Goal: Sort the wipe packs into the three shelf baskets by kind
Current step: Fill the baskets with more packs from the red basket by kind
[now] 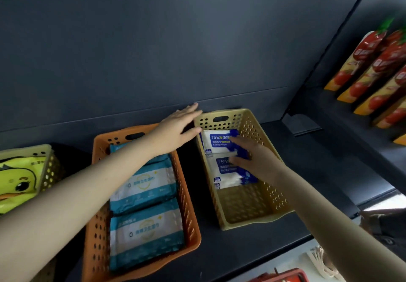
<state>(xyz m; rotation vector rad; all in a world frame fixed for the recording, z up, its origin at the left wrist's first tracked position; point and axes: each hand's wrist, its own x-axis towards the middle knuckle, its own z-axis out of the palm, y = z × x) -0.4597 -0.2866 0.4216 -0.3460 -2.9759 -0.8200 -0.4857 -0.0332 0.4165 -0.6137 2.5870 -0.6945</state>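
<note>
Three baskets stand on a dark shelf. The tan basket on the right holds two white-and-blue alcohol wipe packs. My right hand lies inside it with straight fingers pressing on those packs. My left hand reaches across with flat fingers against the tan basket's far left corner. The orange basket in the middle holds several teal-and-white wipe packs. At the far left a pale yellow basket carries a yellow duck-print pack.
The shelf's dark back wall rises right behind the baskets. A neighbouring shelf at the right holds red-and-yellow tomato pouches. Below the shelf's front edge lie a red item and pale wooden sticks.
</note>
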